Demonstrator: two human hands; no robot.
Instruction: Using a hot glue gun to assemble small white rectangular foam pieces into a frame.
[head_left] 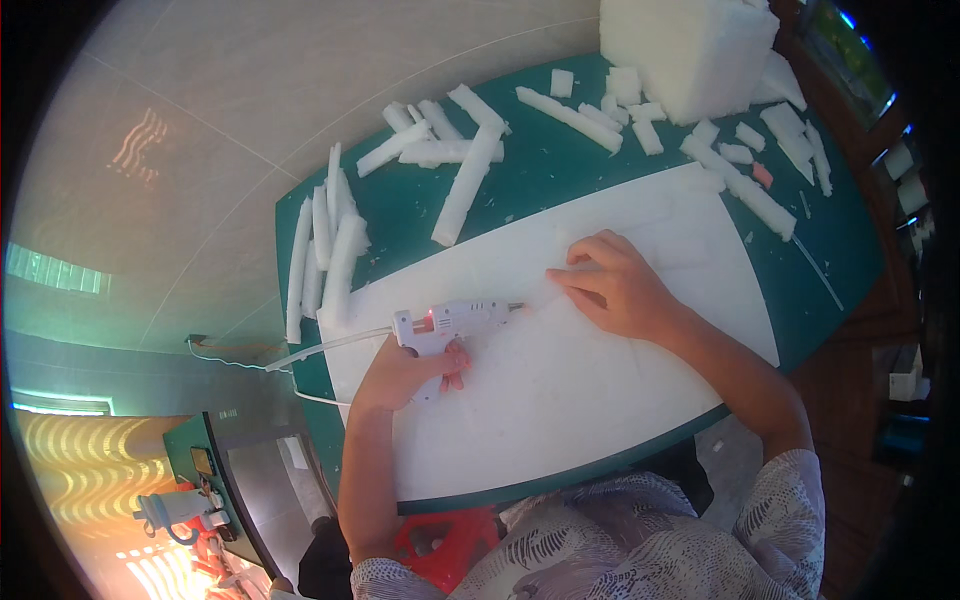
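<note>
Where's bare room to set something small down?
Bare: the white board between left hand and right forearm, toward its near edge; a green tabletop patch between left foam strips and middle ones. Crowded: far right, foam scraps beside the big foam block.

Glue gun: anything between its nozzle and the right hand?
Nothing visible. The glue gun, in the left hand, points its nozzle toward the right hand above the white board. White-on-white scraps there would be hard to tell. Foam strips lie farther out.
</note>
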